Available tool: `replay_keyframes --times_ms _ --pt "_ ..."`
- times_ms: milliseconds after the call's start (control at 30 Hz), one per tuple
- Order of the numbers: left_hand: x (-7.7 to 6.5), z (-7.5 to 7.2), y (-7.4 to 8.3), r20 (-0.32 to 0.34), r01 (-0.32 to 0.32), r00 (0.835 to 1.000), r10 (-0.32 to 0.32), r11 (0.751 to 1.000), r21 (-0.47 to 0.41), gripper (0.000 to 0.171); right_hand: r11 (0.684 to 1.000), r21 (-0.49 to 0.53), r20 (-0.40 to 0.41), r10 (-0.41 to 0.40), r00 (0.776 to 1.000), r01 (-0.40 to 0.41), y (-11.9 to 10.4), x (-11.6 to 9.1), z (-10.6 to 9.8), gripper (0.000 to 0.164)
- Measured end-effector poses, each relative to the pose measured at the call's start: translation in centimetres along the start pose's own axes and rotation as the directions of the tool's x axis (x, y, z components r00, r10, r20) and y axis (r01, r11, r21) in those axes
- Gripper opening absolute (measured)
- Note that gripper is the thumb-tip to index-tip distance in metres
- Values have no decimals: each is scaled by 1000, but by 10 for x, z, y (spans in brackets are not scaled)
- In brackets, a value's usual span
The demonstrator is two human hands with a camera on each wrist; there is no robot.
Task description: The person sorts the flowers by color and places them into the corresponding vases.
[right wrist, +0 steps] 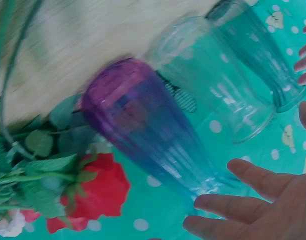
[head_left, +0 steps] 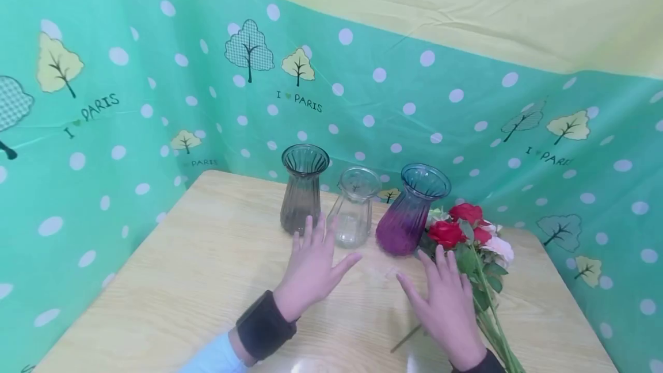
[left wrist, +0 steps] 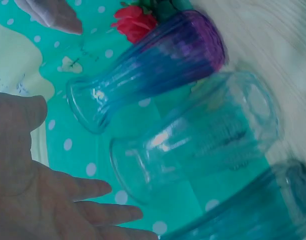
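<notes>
Three glass vases stand in a row near the back of the table: a gray vase [head_left: 301, 197] on the left, a clear vase [head_left: 352, 220] in the middle, and a purple and blue vase [head_left: 409, 212] on the right, leaning a bit in the head view. The left hand [head_left: 311, 269] has its fingers spread wide in front of the gray and clear ones. The right hand [head_left: 445, 304] is spread wide too, near the purple and blue one and the flowers. I cannot tell if any fingertips touch the glass. The flowers [head_left: 466, 212] are red and pink, and lie just right of the vases, with their long green stems [head_left: 492, 315] pointing toward the person. A black band [head_left: 266, 324] goes around the left wrist, next to a light blue sleeve [head_left: 214, 356]. The table [head_left: 181, 258] looks like pale wood. Behind it hangs a green cloth [head_left: 362, 96] with white dots and little trees.
</notes>
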State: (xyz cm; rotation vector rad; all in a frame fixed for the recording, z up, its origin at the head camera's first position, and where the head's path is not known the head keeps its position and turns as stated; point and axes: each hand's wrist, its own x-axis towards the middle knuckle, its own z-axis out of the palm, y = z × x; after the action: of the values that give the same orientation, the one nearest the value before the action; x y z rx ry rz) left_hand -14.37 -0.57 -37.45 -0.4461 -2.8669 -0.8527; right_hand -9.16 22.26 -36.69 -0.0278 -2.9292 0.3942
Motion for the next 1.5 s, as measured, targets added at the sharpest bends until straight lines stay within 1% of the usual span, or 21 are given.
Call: replay_keyframes --times_ms 100,300,467,533,667,800,933,1167,1333,1500 --pt "8 5 8 11 -27 1000 28 999 -23 83 1000 -11 -9 12 1000 -12 11 2 -2 77" --pt "23 18 22 -13 -97 995 96 994 -56 82 1000 -9 -30 13 999 -13 32 7 -5 73" --pt "37 30 33 -17 -120 993 118 988 -102 82 1000 3 -25 30 999 -30 48 11 -7 72" --pt "41 33 38 -16 -119 993 118 987 -105 82 999 -3 -10 55 998 -55 53 12 -8 72" --pt "52 41 46 -35 -139 990 136 986 -95 75 994 -14 22 105 994 -104 63 12 -7 71" --pt "61 49 51 -71 -170 984 162 976 -133 69 992 -34 60 124 991 -122 74 14 -4 70" --pt "71 56 53 -87 -170 984 157 971 -170 68 991 -41 85 134 987 -130 84 18 0 71" --pt "85 66 57 -102 -186 980 170 968 -168 66 984 4 113 176 978 -177 97 25 6 59" --pt "95 74 57 -96 -175 983 158 962 -211 67 982 13 118 187 975 -190 104 30 10 50" --pt "104 82 57 -97 -157 986 136 952 -263 70 983 -8 113 185 976 -185 110 33 15 39"
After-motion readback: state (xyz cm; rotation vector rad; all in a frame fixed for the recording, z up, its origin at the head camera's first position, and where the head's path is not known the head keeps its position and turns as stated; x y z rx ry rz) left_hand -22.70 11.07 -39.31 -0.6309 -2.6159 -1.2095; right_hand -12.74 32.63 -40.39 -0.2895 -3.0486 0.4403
